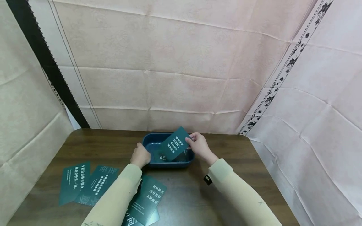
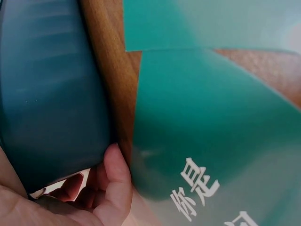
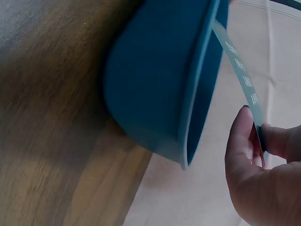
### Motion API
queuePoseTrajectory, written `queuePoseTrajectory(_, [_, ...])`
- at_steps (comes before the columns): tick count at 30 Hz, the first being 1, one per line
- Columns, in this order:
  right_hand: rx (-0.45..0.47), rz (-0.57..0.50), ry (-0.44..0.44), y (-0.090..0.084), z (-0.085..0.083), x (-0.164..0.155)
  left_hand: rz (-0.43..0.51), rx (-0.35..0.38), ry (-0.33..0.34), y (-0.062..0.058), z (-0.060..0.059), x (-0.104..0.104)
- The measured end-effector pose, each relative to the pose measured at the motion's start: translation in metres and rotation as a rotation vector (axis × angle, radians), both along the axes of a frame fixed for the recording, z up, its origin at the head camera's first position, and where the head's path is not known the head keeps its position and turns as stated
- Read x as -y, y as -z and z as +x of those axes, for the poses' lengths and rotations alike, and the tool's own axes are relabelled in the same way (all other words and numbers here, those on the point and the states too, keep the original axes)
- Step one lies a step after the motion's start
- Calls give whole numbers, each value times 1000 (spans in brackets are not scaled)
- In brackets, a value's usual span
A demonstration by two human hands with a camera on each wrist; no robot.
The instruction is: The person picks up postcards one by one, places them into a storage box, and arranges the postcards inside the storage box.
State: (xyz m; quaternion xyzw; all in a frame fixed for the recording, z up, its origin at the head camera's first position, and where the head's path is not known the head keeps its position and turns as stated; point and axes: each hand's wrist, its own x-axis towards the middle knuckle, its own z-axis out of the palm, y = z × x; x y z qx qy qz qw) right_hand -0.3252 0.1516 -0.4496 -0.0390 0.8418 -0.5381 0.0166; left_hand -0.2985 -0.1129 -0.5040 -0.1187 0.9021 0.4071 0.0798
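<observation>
So we've got the right hand (image 1: 199, 145) pinching a dark green card (image 1: 176, 143) by one end, thumb on one side and fingers on the other, pretty clear from the right wrist view. The card's tilted over the opening of a blue plastic tub (image 1: 169, 165), with its printed white Chinese characters showing from above. We can spot some more white lettering inside the tub just below it, but the right end in there is too dim for us to make out.

Our left hand (image 1: 140, 156) grips the tub's left end, fingers curled at the corner, one fingertip against the outer wall.

The tub sits near the far edge of the wooden table (image 1: 226, 188). Over on the left we've got two more green cards, a left one (image 1: 66, 185) and a patterned one (image 1: 97, 185), overlapping a bit. Near the left sleeve (image 1: 118, 194) there's another text card (image 1: 148, 197) lying partly over others. Behind it all we see a creased pale cloth (image 1: 183, 56).
</observation>
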Motion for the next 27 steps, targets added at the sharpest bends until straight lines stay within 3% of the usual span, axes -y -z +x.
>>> queuePoseTrajectory(10, [19,90,-34,8,-5,16,-7,4,-3,1,-1,0])
queuePoseTrajectory(22, [27,328,-5,12,-5,22,-9,-1,1,2,-2,1])
queuePoseTrajectory(27, [81,416,-14,11,-4,25,-4,-9,7,1,-1,0])
